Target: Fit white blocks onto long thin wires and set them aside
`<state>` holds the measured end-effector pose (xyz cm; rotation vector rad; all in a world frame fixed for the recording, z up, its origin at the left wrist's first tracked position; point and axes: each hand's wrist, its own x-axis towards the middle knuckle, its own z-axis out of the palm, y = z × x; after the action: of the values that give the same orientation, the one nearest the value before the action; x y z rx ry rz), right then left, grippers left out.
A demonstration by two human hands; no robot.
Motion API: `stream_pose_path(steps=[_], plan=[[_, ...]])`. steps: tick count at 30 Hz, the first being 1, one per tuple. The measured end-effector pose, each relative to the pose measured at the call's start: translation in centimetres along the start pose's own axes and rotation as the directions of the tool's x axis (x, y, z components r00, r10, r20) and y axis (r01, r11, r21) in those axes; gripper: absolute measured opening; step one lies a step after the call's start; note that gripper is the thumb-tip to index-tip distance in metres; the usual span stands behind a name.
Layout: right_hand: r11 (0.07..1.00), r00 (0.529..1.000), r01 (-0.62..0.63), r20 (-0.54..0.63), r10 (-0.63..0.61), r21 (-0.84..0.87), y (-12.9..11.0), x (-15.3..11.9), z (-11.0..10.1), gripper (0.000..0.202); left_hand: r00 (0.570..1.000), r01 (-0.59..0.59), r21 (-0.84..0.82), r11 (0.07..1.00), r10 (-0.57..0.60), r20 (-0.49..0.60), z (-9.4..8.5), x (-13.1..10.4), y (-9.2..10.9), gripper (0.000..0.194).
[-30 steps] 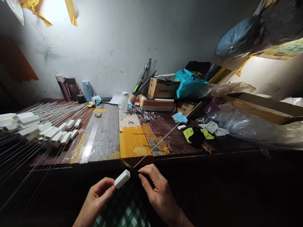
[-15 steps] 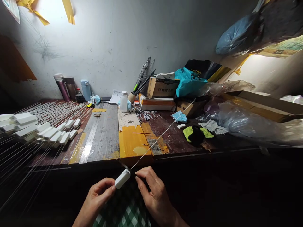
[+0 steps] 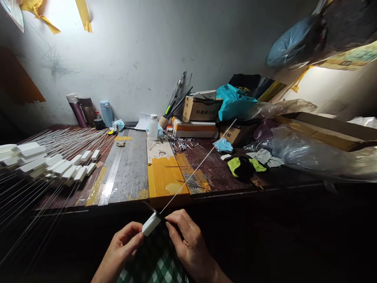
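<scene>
Between thumb and fingers, my left hand pinches the near end of a small white rectangular block. A long thin pale rod rises from the block's far end, slanting up and right over the table. My right hand is closed on a thin dark strip-like tool, perhaps a blade or a file. This tool lies across the block's far end, close to the base of the rod. My right fingertips hide its near end.
Many white blocks on thin rods are piled at left, overhanging the table edge. A steel ruler lies beside yellow tape with a glossy puddle. Behind stand a white bottle and a cardboard box. A black-and-yellow cloth lies right.
The dark tool has slid slightly up and left across the block's end, with my right hand shifting left. The rod's far tip has swung a little left. My left hand keeps its pinch.
</scene>
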<state>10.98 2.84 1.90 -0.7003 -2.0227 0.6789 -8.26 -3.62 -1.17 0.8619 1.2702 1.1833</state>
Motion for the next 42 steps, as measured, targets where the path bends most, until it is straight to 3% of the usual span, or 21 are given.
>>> stream_pose_path(steps=[5,9,12,14,17,21,25,32,37,42], plan=[[1.000,1.000,0.014,-0.016,-0.014,-0.011,0.5,-0.2,0.6,0.016,0.990,-0.118,-0.026,0.993,0.120,0.077,-0.1,0.1,-0.1,0.040],[0.987,0.990,0.138,-0.007,-0.139,-0.085,0.6,-0.8,0.7,0.023,0.999,-0.042,0.032,0.999,0.041,0.011,0.4,-0.3,0.6,0.045],[0.946,0.953,0.301,0.047,-0.298,-0.117,0.5,-1.5,-0.1,0.032,0.999,0.000,-0.027,1.000,-0.001,-0.040,0.8,-0.4,1.1,0.040],[0.937,0.944,0.330,0.039,-0.328,-0.113,0.6,-1.9,-1.3,0.035,0.997,-0.023,-0.079,0.997,0.017,-0.078,1.0,-0.5,1.4,0.035],[0.972,0.975,0.174,-0.113,-0.193,-0.155,1.6,-1.8,-3.8,0.031,0.992,-0.071,-0.116,0.991,0.058,-0.113,1.0,-0.6,1.7,0.032],[0.976,0.959,-0.093,-0.281,0.034,-0.198,4.9,0.5,-7.2,0.015,0.980,-0.106,-0.082,0.991,0.091,-0.175,0.8,-0.7,2.1,0.031],[0.948,0.952,-0.240,-0.240,0.189,-0.207,8.9,4.2,-9.1,0.021,0.975,-0.119,-0.058,0.991,0.106,-0.196,0.8,-0.6,2.2,0.032],[0.930,0.966,-0.237,-0.169,0.196,-0.280,13.8,8.9,-9.2,0.024,0.955,-0.136,-0.033,0.990,0.123,-0.271,1.1,-0.6,1.7,0.040],[0.920,0.965,-0.220,-0.212,0.156,-0.324,13.5,9.4,-9.1,0.025,0.955,-0.122,-0.007,0.993,0.115,-0.272,0.5,-0.7,1.3,0.046],[0.952,0.977,-0.205,-0.105,0.186,-0.228,9.2,6.6,-8.3,0.026,0.971,-0.087,0.026,0.996,0.091,-0.220,0.4,-1.1,2.0,0.047]])
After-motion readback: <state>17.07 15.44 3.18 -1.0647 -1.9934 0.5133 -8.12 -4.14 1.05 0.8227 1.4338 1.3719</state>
